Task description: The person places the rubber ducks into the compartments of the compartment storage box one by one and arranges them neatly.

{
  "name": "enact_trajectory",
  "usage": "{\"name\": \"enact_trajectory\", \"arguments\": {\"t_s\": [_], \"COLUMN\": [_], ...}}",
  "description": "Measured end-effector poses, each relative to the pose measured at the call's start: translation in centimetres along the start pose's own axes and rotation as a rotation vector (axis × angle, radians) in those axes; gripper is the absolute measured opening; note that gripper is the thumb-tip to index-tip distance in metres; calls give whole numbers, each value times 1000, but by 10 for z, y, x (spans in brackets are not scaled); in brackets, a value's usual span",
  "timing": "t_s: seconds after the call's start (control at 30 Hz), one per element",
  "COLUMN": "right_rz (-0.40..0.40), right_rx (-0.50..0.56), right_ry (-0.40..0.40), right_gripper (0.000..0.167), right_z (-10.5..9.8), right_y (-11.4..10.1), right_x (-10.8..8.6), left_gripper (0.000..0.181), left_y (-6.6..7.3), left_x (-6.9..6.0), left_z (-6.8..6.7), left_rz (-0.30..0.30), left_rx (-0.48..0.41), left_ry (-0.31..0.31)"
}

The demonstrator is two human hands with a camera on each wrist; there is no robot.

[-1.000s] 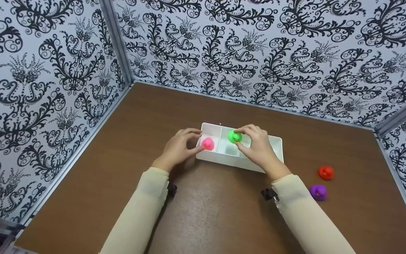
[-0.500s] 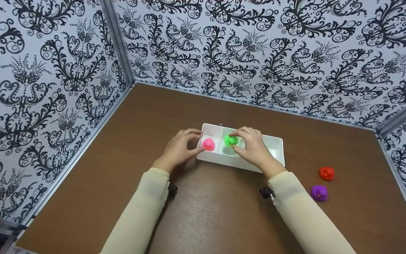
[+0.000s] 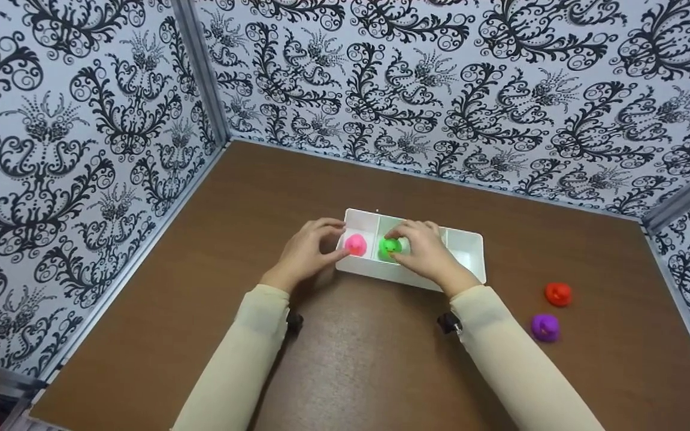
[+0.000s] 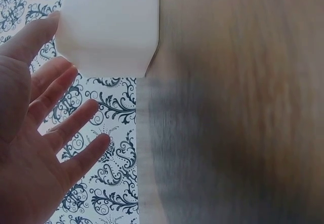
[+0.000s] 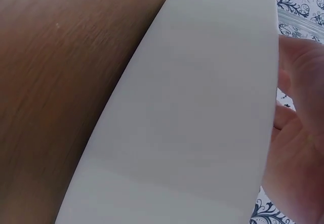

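Note:
A white divided box [image 3: 381, 270] lies on the table. In its left compartment sits a pink rubber duck [image 3: 355, 245]. My right hand [image 3: 426, 246] pinches a green rubber duck [image 3: 388, 247] between thumb and fingers, low inside the middle compartment. My left hand [image 3: 304, 251] is at the box's left end, thumb and fingertips touching its edge; in the left wrist view its fingers [image 4: 76, 120] are spread and fairly straight. In the right wrist view, the box's side wall [image 5: 177, 107] hides the duck and most of my fingers.
To the right of the box, a red rubber duck [image 3: 558, 294] and a purple rubber duck [image 3: 545, 327] rest on the brown table [image 3: 345, 359]. Patterned wall panels [image 3: 405, 90] stand along the back and sides. The box's right compartment [image 3: 466, 251] shows bare white.
My right hand has moved left and down with the green duck, from above the box into the middle compartment. My left hand stays at the box's left end.

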State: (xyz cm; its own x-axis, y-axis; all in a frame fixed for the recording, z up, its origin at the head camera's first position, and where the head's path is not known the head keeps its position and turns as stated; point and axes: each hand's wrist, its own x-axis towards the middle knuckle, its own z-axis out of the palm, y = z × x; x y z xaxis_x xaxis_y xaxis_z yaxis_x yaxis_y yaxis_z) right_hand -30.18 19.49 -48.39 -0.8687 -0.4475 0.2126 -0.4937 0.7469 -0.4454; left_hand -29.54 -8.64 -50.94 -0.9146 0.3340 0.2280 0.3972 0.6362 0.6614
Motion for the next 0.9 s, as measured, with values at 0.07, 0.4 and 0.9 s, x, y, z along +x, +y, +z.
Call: {"name": "enact_trajectory", "arguments": {"t_s": [0.07,0.4,0.9], "right_rz": [20,56,100], "right_rx": [-9,-50,-115], "right_ry": [-17,-27,-63], "right_gripper": [31,28,26], "right_z": [0,3,5], "right_y": [0,0,0], "right_x": [1,7,13], "left_gripper": [50,50,48], "left_y": [0,-1,0], "left_x": [0,0,0], "left_z": [0,1,2], "left_rz": [3,8,-14], "left_rx": [-1,2,-11], "left_ry": [0,-2,4]}}
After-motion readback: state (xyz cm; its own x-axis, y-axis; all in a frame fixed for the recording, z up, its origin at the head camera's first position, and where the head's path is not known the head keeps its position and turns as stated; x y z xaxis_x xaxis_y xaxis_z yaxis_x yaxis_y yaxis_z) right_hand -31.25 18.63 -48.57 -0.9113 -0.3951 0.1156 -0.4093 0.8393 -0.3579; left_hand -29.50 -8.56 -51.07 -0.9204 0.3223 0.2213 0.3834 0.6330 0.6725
